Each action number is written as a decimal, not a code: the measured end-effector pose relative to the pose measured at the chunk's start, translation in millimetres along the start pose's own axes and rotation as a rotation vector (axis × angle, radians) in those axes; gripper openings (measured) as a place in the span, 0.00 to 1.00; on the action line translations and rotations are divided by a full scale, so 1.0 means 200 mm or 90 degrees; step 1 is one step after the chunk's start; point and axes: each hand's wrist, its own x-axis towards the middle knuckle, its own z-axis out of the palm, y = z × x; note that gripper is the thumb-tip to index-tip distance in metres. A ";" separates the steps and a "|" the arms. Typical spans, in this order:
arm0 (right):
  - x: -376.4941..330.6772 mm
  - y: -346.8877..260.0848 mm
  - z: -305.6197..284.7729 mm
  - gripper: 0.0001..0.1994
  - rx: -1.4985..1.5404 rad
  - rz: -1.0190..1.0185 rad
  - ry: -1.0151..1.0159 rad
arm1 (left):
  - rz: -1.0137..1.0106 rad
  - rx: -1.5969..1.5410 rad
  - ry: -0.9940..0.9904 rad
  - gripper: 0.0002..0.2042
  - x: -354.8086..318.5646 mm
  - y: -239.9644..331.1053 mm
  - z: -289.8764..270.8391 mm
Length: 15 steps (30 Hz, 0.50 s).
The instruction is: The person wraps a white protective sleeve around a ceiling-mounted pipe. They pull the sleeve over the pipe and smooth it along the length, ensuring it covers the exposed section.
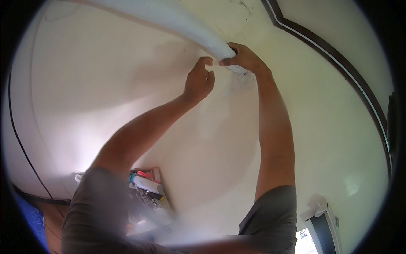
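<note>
A long pale blue-white tube slants down from the upper left and narrows to an end at the stained patch of wall. My right hand is wrapped around it close to that end, thumb underneath and fingers over the top. Just left of this grip, my left hand is raised beside the tube without touching it. Its index finger and thumb are bent, with a gap between them, and nothing shows in it. The other fingers of the left hand are partly hidden. Both arms are stretched upward.
Below my left arm, a holder on the wall carries several small items, among them a red-handled one. A black cable runs down the left side. Dark trim curves along the right. A white-framed opening sits at lower right.
</note>
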 end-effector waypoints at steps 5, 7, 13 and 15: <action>-0.05 0.07 0.01 0.38 0.155 -0.007 0.065 | -0.228 -0.200 -0.071 0.28 0.21 0.09 0.07; -0.04 0.10 0.03 0.40 0.076 0.021 0.072 | -0.297 -0.217 -0.169 0.30 0.22 0.06 0.04; 0.09 0.15 -0.04 0.41 0.101 0.056 -0.069 | -0.263 -0.224 -0.206 0.29 0.19 -0.06 0.10; 0.09 0.16 -0.04 0.42 0.120 0.052 -0.079 | -0.221 -0.110 -0.156 0.27 0.19 -0.10 0.17</action>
